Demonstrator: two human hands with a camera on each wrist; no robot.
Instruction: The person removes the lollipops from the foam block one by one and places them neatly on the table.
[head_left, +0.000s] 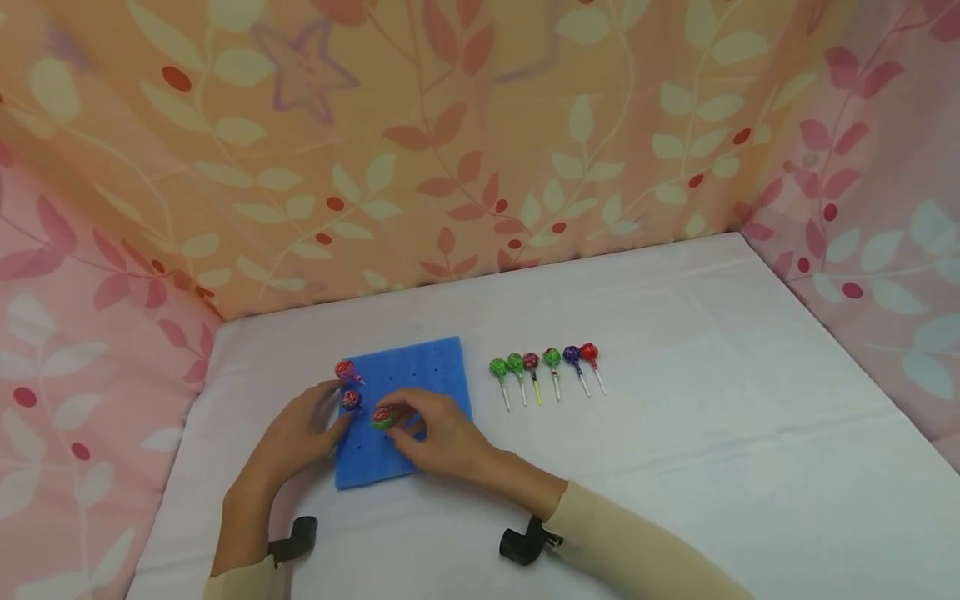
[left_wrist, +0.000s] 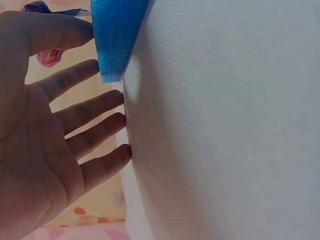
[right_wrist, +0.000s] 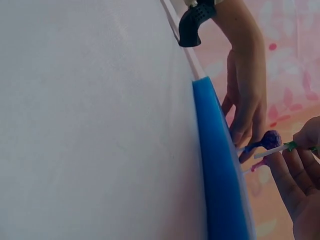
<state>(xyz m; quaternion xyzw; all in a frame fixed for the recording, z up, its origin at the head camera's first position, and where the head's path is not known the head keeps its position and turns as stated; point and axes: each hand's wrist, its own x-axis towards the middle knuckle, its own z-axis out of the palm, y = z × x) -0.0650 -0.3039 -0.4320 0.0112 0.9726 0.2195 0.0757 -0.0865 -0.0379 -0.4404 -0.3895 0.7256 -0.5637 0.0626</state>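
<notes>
A blue foam block (head_left: pixel 442 367) with small holes lies on the white table. Two lollipops stand upright along its left side, a pink-red one (head_left: pixel 344 369) behind a purple-red one (head_left: pixel 351 400). Fingers spread and fairly straight, my left hand (head_left: pixel 300 433) steadies the block's left edge; in the left wrist view its thumb and index fingertip meet the foam's side. My right hand (head_left: pixel 457 437) pinches a red-and-green lollipop (head_left: pixel 382 417) above the foam. Its white stick (right_wrist: pixel 270 152) points toward the foam face and is apart from it in the right wrist view.
To the right of the foam, several lollipops (head_left: pixel 532 362) lie in a row, with green, red and purple wrappers and sticks toward me. The white tablecloth (head_left: pixel 675 433) spreads around. Patterned curtains (head_left: pixel 480 150) close off the back and sides.
</notes>
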